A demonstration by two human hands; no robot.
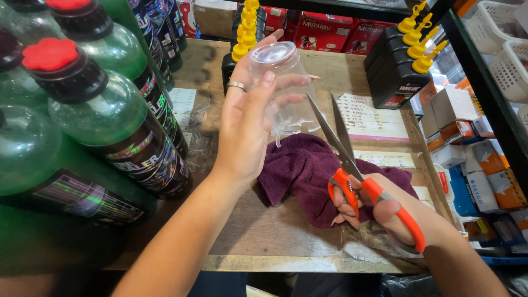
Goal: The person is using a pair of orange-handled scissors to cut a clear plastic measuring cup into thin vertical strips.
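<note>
Far left, green bottles (104, 110) with red caps. Centre, left hand (247, 118) raised, fingers clamped round a clear plastic cup (283, 88) held upside down above a purple cloth (308, 170). Right, right hand (379, 212) gripping orange-handled scissors (352, 165), fingers through loops, blades slightly parted beside the cup.

Surface: worn wooden surface (264, 231), scuffed and pale.
Right side: dark metal shelf (484, 82) stacked with small boxes (467, 159).
Light: even, bright.
</note>
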